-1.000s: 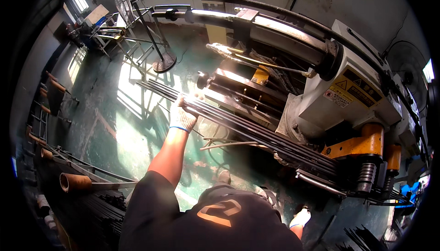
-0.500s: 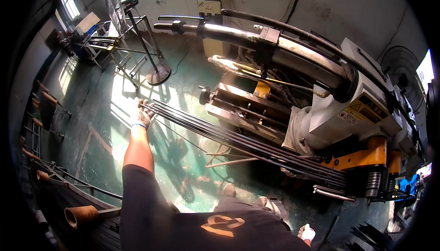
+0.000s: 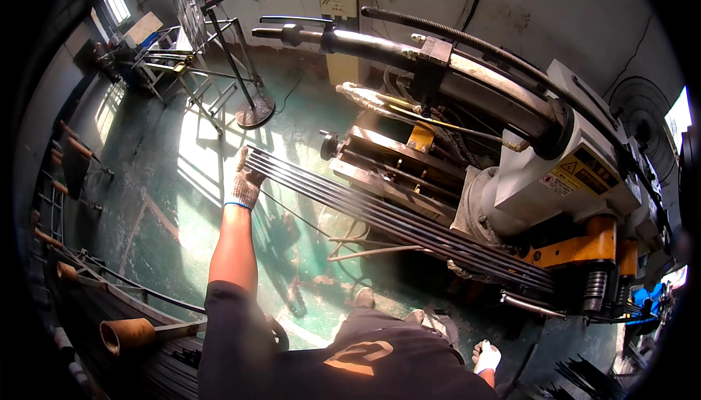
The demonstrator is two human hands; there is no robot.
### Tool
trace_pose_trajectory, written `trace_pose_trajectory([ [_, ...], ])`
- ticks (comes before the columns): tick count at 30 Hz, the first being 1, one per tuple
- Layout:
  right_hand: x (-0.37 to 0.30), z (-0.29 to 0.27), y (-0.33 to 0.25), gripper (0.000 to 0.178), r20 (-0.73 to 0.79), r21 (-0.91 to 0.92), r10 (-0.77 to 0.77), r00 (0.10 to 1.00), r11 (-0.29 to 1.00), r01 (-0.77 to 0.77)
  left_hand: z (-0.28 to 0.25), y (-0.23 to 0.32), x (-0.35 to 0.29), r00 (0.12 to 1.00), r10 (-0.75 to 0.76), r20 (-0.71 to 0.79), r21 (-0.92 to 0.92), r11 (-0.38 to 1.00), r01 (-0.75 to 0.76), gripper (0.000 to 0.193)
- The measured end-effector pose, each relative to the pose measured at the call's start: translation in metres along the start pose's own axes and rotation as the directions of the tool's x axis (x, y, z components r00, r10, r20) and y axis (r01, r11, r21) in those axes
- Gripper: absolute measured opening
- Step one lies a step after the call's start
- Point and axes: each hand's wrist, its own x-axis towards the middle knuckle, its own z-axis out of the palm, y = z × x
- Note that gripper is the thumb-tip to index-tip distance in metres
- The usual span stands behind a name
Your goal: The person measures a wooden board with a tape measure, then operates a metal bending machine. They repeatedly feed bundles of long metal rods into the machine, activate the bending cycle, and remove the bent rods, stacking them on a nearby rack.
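Observation:
My left hand (image 3: 244, 182), in a pale knit glove with a blue cuff edge, is closed around the left ends of several long dark metal rods (image 3: 380, 214). They lie side by side in a flat row, slanting down to the right. Their far ends reach the machine's orange arm (image 3: 573, 245), beside a coil spring (image 3: 594, 292); the exact contact there is in shadow. My right hand (image 3: 485, 357), also gloved, is low by my right side with its fingers curled in, apart from the rods, and nothing shows in it.
Behind the rods stands a large bending machine (image 3: 544, 173) with a long steel shaft (image 3: 380, 49). A pedestal fan (image 3: 254, 113) and a water dispenser (image 3: 341, 7) are at the back. At lower left is a rack with a brown roller (image 3: 128, 335); dark rods (image 3: 591, 379) lie at lower right.
My left hand has shifted right and slightly down, turning more upright, still gripping the rods. The rods now lie more evenly spread. My right hand has risen slightly.

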Motion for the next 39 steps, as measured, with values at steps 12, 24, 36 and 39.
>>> trace_pose_trajectory([
  [12,0.007,-0.015,0.026,0.034,-0.078,0.003,-0.013,0.997,1.000,0.013,0.024,0.008,-0.012,0.988,-0.108,0.108,0.143,0.985,0.092,0.051],
  [24,0.019,-0.012,0.028,0.034,-0.011,-0.088,-0.015,1.000,0.996,0.014,0.004,0.005,-0.006,0.999,-0.013,-0.033,0.103,0.995,0.017,0.049],
  [36,0.011,-0.016,0.030,0.022,-0.064,-0.230,-0.217,0.974,0.953,0.197,-0.014,0.025,-0.019,0.947,-0.253,0.197,0.319,0.930,0.182,0.051],
  [39,0.005,-0.014,0.033,0.024,-0.103,-0.318,-0.173,0.980,0.939,0.132,-0.004,0.028,-0.013,0.913,-0.314,0.261,0.330,0.918,0.221,0.053],
])
